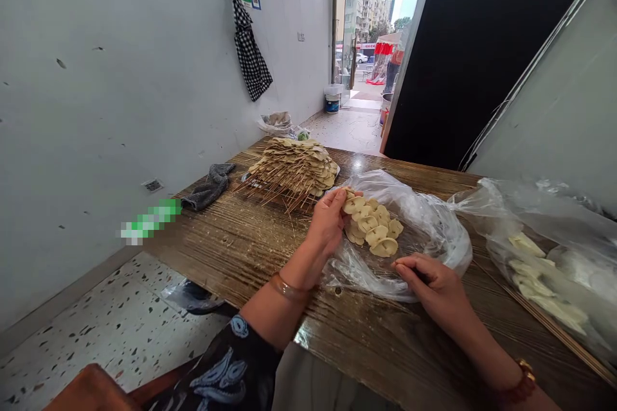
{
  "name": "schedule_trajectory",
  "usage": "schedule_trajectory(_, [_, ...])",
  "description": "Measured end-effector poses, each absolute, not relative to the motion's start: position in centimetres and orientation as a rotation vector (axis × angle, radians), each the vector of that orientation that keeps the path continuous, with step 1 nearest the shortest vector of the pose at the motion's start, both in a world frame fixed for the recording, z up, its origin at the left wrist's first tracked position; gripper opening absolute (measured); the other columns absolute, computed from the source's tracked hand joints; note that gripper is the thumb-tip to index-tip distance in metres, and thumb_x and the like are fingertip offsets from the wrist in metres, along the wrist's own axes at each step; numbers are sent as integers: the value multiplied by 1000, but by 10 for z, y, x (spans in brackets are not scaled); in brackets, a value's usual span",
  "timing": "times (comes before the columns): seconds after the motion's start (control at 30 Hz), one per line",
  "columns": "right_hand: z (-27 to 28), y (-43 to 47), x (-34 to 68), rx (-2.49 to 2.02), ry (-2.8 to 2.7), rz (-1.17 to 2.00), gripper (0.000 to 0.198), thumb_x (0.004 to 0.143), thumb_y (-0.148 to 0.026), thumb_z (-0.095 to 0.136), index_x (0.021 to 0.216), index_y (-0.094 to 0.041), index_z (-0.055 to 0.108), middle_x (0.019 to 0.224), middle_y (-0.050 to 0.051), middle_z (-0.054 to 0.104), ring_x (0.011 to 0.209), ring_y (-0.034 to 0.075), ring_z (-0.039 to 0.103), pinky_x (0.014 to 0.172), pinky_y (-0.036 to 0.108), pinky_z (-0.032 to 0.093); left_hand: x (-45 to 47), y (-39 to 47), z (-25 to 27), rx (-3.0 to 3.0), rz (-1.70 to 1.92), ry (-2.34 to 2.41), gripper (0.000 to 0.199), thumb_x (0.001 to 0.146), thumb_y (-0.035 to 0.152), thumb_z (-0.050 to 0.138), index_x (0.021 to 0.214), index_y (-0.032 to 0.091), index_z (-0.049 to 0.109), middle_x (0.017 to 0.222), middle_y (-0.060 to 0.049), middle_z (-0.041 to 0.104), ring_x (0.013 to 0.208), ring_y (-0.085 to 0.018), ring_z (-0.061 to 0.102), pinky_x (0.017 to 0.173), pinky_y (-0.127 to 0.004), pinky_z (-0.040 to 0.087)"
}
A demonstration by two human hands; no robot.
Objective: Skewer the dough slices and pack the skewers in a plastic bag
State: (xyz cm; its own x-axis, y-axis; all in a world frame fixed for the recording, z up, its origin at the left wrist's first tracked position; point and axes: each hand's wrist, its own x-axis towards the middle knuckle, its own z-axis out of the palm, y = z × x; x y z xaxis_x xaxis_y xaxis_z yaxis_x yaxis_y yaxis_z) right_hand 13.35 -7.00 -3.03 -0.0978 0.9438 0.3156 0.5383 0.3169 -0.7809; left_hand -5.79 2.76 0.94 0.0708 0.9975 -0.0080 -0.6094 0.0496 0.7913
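Note:
My left hand (pixel 330 221) is closed in a pinch at the upper left of a pile of pale, round, thin slices (pixel 369 221), its fingertips gripping a slice there. The pile lies in an opened clear plastic bag (pixel 446 231) on the wooden table. Over the bag's near edge, my right hand (pixel 431 279) has its thumb and fingers pressed together. A thin tip seems to poke out from them, too small to name. Farther back, to the left of the bag, sits a big heap of skewered pale slices (pixel 301 164), with sticks pointing toward me.
Bare sticks (pixel 554 321) lie along the table's right side, beside a clear bag of pale folded pieces (pixel 547 282). A dark grey cloth (pixel 209 186) rests at the table's left edge. Another plastic bag (pixel 277 122) is at the far end. A checked apron (pixel 250 51) hangs on the wall.

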Motion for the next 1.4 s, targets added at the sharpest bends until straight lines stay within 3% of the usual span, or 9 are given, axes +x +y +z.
schedule_trajectory(0.27, [-29, -71, 134, -1321, -1794, 628, 27, 88, -39, 53, 76, -21, 71, 74, 4, 70, 70, 19, 62, 66, 30, 47, -60, 30, 4, 758, 1409, 748, 35, 57, 39, 83, 73, 13, 65, 67, -1, 66, 60, -11, 59, 60, -23, 46])
schedule_trajectory(0.57, [-32, -71, 134, -1338, -1748, 658, 30, 87, -43, 54, 76, -21, 71, 77, 6, 71, 73, 20, 63, 68, 31, 49, -57, 31, -1, 737, 1387, 758, 30, 58, 33, 83, 71, 13, 65, 66, 1, 63, 56, -9, 56, 56, -21, 44])
schedule_trajectory(0.87, [-28, -70, 134, -1351, -1631, 861, 32, 85, -46, 55, 80, -20, 71, 65, 1, 62, 51, 13, 53, 50, 25, 44, -58, 27, 9, 713, 1266, 679, 30, 70, 39, 74, 84, 15, 63, 75, -3, 68, 62, -12, 63, 56, -21, 49])
schedule_trajectory(1.3, [-25, -70, 134, -1367, -1677, 840, 33, 85, -47, 55, 77, -20, 72, 62, 1, 60, 54, 14, 52, 52, 26, 44, -55, 29, 5, 757, 1340, 756, 30, 60, 33, 82, 74, 13, 65, 67, 1, 65, 57, -9, 59, 57, -21, 48])
schedule_trajectory(1.4, [-25, -70, 138, -1355, -1589, 911, 31, 83, -46, 58, 80, -19, 72, 69, 2, 63, 53, 12, 51, 50, 25, 42, -55, 28, 6, 767, 1348, 754, 32, 65, 34, 79, 84, 13, 65, 72, 0, 67, 57, -10, 61, 57, -22, 49])
